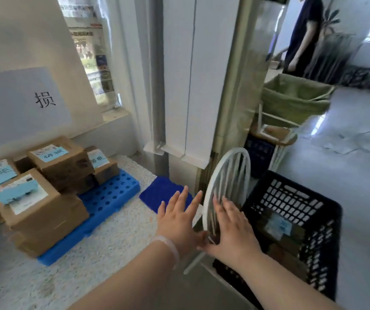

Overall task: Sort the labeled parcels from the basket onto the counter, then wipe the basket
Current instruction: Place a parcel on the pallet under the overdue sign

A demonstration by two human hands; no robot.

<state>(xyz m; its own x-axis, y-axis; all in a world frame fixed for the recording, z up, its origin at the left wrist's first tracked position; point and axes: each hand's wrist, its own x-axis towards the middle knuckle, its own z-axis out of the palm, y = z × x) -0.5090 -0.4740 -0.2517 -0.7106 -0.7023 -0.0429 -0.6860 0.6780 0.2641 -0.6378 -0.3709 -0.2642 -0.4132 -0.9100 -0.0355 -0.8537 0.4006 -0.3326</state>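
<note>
**Clerk:** Entry one, the hands?

**Checker:** Left hand (177, 218): fingers straight and spread, nothing held. It hovered over the edge of the speckled counter (117, 231), fingertips above a dark blue cloth (161, 193). Right hand (233, 229): fingers likewise spread and empty, lying across the spindles of a white chair back (231, 175). Whether they touched it could not be told.

**Clerk:** Entry two, the basket?

**Checker:** Black plastic basket (291, 198): off the counter, just right of the right hand, past the chair back. Brown boxes lay inside. One labelled parcel (278, 224), blue tag upward, sat to the right of the right fingertips, apart from them.

**Clerk:** Entry three, the counter?

**Checker:** Cardboard parcels (45, 186), blue-labelled, were stacked on a blue perforated tray (112, 198), well left of the left hand. A paper sign (23, 97) hung on the wall behind them.
</note>
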